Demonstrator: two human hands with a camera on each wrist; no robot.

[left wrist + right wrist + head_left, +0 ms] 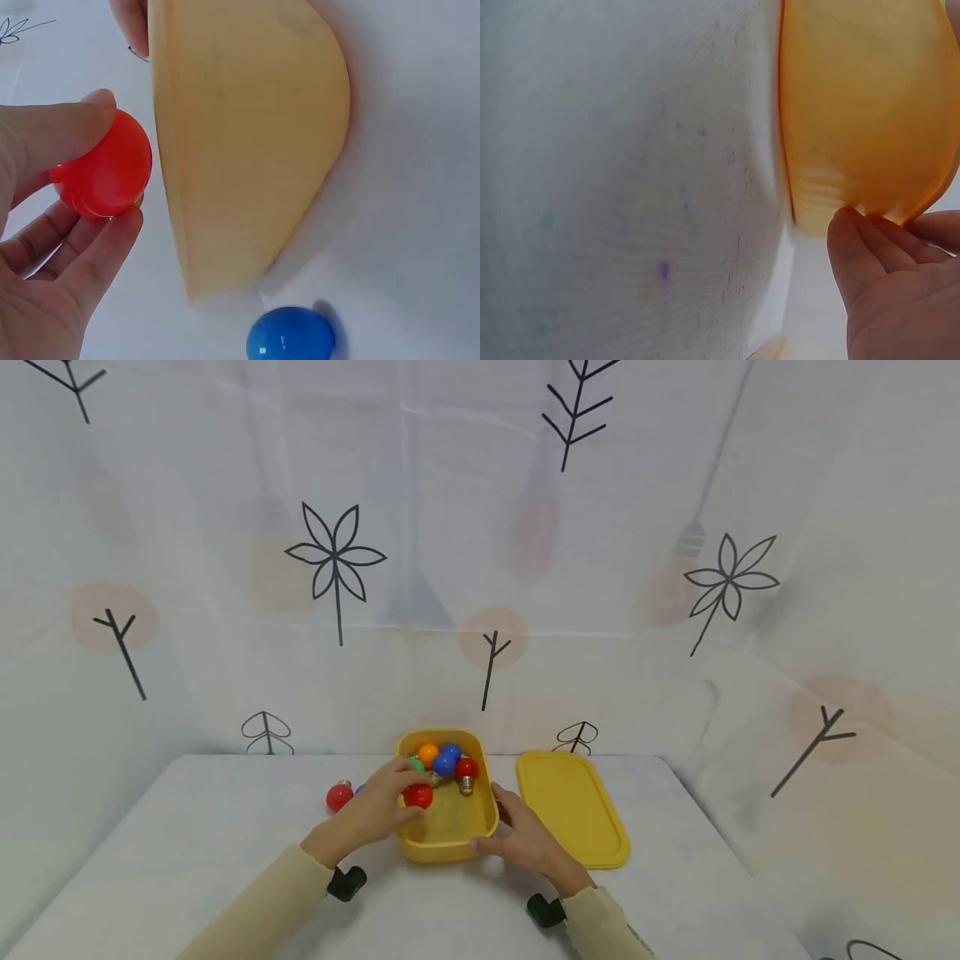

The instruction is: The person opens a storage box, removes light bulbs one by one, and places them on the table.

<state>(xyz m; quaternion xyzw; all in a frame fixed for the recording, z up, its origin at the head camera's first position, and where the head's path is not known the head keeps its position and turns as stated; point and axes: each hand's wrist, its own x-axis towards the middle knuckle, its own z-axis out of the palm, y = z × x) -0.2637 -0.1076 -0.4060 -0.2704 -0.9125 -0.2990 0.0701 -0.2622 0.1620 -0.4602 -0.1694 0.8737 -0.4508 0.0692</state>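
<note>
A red light bulb (pixel 418 796) is pinched between the thumb and fingers of my left hand (pixel 381 800), over the left side of a yellow plastic box (pixel 442 853). The left wrist view shows the bulb (pixel 109 169) beside the box's rim, its base mostly hidden by the fingers. At the box's right side, my right hand (pixel 528 837) grips the wall and near corner, fingertips (pixel 846 217) against the outside. Inside, toward the far end, lie an orange bulb (pixel 428 754), blue bulbs (pixel 445 765), a red bulb (pixel 467 767) and a partly covered green bulb (pixel 416 765).
To the right of the box a yellow lid (pixel 573 810) lies flat on the white table (pixel 247 827). Another red bulb (pixel 339 797) rests left of the box, next to a blue bulb (pixel 291 335) that my left hand partly hides in the head view. A patterned cloth hangs behind.
</note>
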